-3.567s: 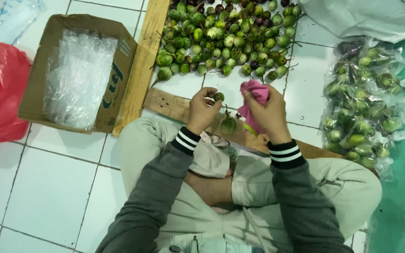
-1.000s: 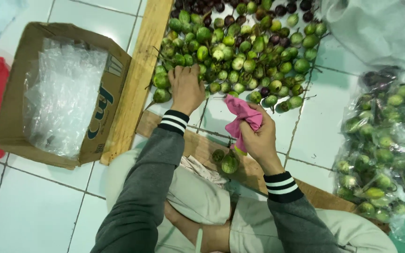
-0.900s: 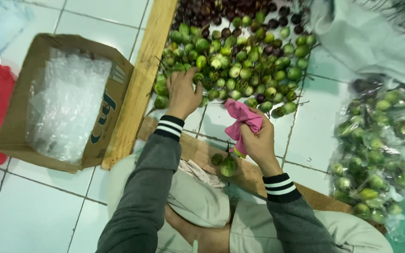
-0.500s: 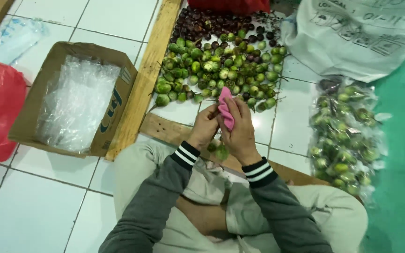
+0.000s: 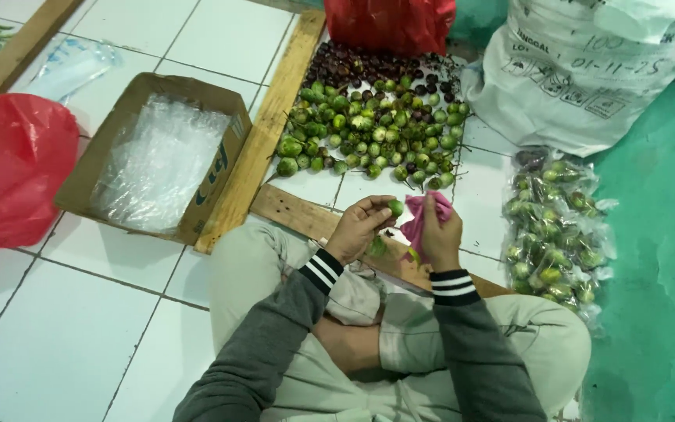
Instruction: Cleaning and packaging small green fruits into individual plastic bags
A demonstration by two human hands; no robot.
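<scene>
Open brown carton (image 5: pixel 224 168) at left on the tiled floor, stuffed with clear plastic bags (image 5: pixel 158 160). Red bag (image 5: pixel 13 168) just left of it, another red bag (image 5: pixel 392 23) at top centre. Big white sack (image 5: pixel 587 70) with dark print at top right. Clear fruit-filled bag (image 5: pixel 556 227) below it.

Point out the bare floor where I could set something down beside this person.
Bare white tiles lie below the cardboard box and left of the knee. A small patch is open between the fruit pile and the plank. It is crowded around the bagged fruit and the white sack.
</scene>
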